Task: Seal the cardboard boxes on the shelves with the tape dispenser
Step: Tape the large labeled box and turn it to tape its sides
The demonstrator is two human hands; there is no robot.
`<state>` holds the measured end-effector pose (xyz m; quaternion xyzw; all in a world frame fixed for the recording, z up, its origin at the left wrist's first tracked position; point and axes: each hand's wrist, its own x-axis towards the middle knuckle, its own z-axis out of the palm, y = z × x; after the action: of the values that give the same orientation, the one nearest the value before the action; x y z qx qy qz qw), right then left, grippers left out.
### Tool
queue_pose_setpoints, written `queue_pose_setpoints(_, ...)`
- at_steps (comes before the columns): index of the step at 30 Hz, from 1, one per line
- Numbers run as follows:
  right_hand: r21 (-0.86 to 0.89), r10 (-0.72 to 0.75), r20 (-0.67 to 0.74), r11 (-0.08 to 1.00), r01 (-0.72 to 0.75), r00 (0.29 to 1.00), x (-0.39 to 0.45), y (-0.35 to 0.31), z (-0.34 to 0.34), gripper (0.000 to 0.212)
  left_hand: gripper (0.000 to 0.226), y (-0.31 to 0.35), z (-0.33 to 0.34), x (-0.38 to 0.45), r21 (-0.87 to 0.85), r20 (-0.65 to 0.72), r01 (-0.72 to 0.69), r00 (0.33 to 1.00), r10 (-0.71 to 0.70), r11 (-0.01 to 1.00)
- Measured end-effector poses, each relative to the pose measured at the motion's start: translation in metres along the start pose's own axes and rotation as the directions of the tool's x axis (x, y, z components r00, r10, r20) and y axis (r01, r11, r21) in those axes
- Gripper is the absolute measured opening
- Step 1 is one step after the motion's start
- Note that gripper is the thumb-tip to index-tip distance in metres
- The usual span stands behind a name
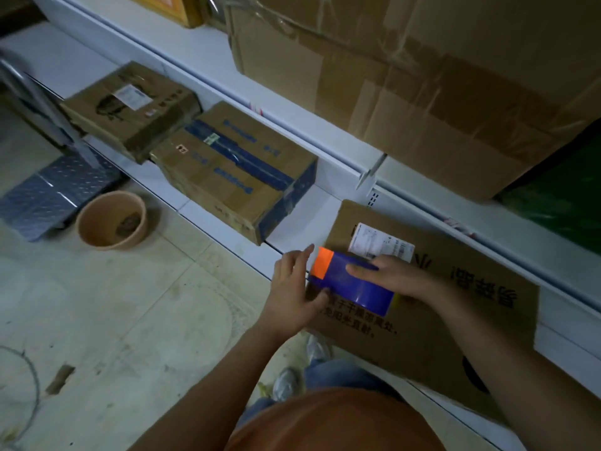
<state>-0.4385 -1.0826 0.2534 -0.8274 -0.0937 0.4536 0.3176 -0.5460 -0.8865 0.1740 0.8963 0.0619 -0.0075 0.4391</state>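
Note:
A flat cardboard box (455, 304) with a white label and black print lies on the low shelf at the right. On its left end sits the tape dispenser (351, 284), a blue roll with an orange end. My right hand (393, 276) lies over the dispenser from the right, fingers stretched along its top and the thumb hidden, and seems to hold it. My left hand (292, 288) is at the box's left edge, with straight fingers beside the orange end and the thumb touching the blue roll's lower corner.
Two more boxes lie on the same shelf to the left: one with blue tape (234, 170) and a darker one (130, 109). A large taped box (406, 76) fills the upper shelf. A tan bucket (112, 219) and a metal step (55, 193) stand on the tiled floor.

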Motion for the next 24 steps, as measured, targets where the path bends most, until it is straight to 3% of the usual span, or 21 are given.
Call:
queue_pose_setpoints(3, -0.041, -0.004, -0.012, 0.999, 0.003, 1.0, 0.001, -0.007, -0.006, 0.052, 0.075, 0.02, 0.002, 0.011, 0.164, -0.073, -0.124, 0.988, 0.138, 0.979)
queue_pose_setpoints(5, -0.059, -0.004, -0.017, 0.998, 0.003, 1.0, 0.001, -0.009, -0.009, 0.052, 0.057, 0.027, 0.005, 0.019, 0.234, -0.113, -0.186, 0.97, 0.216, 0.954)
queue_pose_setpoints(8, -0.144, 0.008, -0.023, 0.99, -0.011, 1.0, -0.003, -0.013, -0.013, 0.068, 0.027, 0.033, 0.003, 0.031, 0.197, -0.211, -0.209, 0.945, 0.25, 0.958)
queue_pose_setpoints(10, -0.158, 0.007, -0.037, 0.987, -0.013, 0.999, -0.006, -0.012, -0.018, 0.089, 0.02, 0.037, 0.0, 0.038, 0.202, -0.258, -0.222, 0.928, 0.27, 0.954)
queue_pose_setpoints(12, -0.095, 0.016, -0.068, 0.995, -0.022, 0.998, -0.009, -0.008, -0.025, 0.087, 0.022, 0.038, -0.002, 0.043, 0.199, -0.268, -0.215, 0.926, 0.264, 0.956)
queue_pose_setpoints(14, -0.041, 0.027, -0.087, 0.999, -0.03, 0.996, -0.012, -0.001, -0.032, 0.075, 0.025, 0.037, -0.007, 0.05, 0.111, -0.352, -0.14, 0.92, 0.171, 0.984)
queue_pose_setpoints(16, 0.011, 0.034, -0.071, 0.999, -0.033, 0.997, -0.015, 0.007, -0.04, 0.066, 0.022, 0.035, -0.013, 0.058, -0.13, -0.432, 0.008, 0.899, -0.064, 0.991)
queue_pose_setpoints(18, 0.12, 0.026, -0.053, 0.993, -0.02, 0.998, -0.019, 0.012, -0.045, 0.037, 0.024, 0.031, -0.019, 0.064, -0.415, -0.342, 0.182, 0.877, -0.338, 0.892)
queue_pose_setpoints(20, 0.185, 0.019, -0.038, 0.983, -0.012, 0.999, -0.022, 0.013, -0.049, 0.019, 0.025, 0.028, -0.021, 0.067, -0.628, -0.191, 0.297, 0.838, -0.512, 0.72)
queue_pose_setpoints(22, 0.212, 0.005, -0.032, 0.977, 0.002, 0.999, -0.023, 0.013, -0.051, 0.012, 0.022, 0.025, -0.022, 0.069, -0.722, -0.111, 0.337, 0.805, -0.583, 0.604)
queue_pose_setpoints(24, 0.216, 0.008, -0.034, 0.976, -0.001, 0.999, -0.023, 0.012, -0.052, 0.012, 0.02, 0.021, -0.019, 0.072, -0.737, -0.069, 0.367, 0.794, -0.603, 0.568)
